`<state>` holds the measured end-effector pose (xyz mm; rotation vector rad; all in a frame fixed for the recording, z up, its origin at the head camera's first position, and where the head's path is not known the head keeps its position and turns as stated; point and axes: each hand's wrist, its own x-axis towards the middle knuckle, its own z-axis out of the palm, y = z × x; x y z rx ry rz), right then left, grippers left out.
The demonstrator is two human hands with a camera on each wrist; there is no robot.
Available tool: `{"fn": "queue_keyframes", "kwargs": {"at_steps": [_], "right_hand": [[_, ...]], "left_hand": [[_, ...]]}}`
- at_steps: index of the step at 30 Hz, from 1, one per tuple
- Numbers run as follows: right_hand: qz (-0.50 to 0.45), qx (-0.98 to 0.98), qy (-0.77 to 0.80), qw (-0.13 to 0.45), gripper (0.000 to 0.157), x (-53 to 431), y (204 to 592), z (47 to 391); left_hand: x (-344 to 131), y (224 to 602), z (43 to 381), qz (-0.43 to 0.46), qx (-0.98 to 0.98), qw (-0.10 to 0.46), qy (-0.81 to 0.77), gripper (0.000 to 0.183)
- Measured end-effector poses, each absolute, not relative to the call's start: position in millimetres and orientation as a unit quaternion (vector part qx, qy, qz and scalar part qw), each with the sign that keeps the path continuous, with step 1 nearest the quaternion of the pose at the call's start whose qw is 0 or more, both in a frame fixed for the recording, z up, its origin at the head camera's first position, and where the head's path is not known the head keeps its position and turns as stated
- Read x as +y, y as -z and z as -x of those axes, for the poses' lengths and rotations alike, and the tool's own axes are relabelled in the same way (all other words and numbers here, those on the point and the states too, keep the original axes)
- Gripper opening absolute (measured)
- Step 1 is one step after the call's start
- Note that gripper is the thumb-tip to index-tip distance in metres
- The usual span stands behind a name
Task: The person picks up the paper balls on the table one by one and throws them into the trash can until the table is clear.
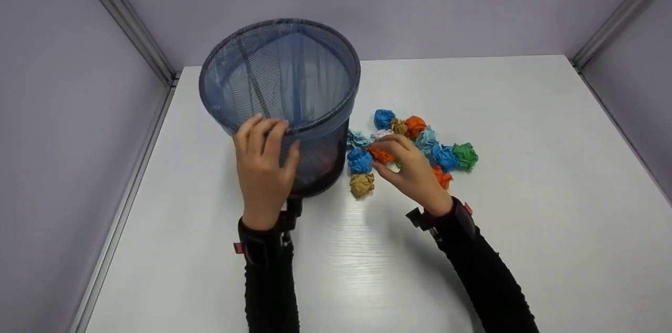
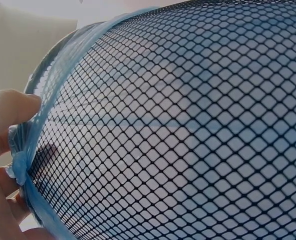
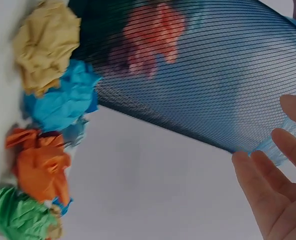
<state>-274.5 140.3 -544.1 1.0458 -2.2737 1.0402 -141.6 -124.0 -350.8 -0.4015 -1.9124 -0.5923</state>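
Note:
A dark mesh wastebasket [image 1: 320,159], lined with a blue plastic bag [image 1: 310,75], stands left of the middle of the table. My left hand [image 1: 262,175] grips its near rim, fingertips over the edge and thumb on the outer side. In the left wrist view, the thumb [image 2: 22,106] lies by the knotted bag edge. My right hand [image 1: 415,175] hovers over crumpled paper balls, fingers apart and holding nothing. Close to it are a blue paper ball [image 1: 360,160], an orange paper ball [image 1: 380,155] and a tan paper ball [image 1: 362,185].
More paper balls lie right of the wastebasket, among them a green one [image 1: 465,156] and another orange one [image 1: 415,126]. Through the mesh, a reddish paper ball [image 3: 155,32] shows inside the wastebasket. Pale walls [image 1: 446,7] border the white table [image 1: 551,191].

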Motion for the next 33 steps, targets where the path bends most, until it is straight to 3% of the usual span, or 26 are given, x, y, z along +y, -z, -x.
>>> {"fn": "queue_keyframes", "kwargs": {"at_steps": [8, 15, 18, 33], "right_hand": [[-0.327, -0.856, -0.328, 0.231, 0.046, 176, 538, 270], [-0.278, -0.861, -0.377, 0.198, 0.030, 194, 450, 228], [-0.242, -0.884, -0.352, 0.190, 0.030, 207, 438, 222], [-0.138, -0.940, -0.302, 0.081, 0.033, 235, 458, 246]], "left_hand": [[-125, 350, 141, 0.166, -0.798, 0.524, 0.245, 0.025], [-124, 351, 142, 0.166, -0.795, 0.530, 0.244, 0.026], [-124, 352, 142, 0.168, -0.794, 0.529, 0.246, 0.026], [-123, 352, 143, 0.162, -0.793, 0.531, 0.250, 0.026]]}}
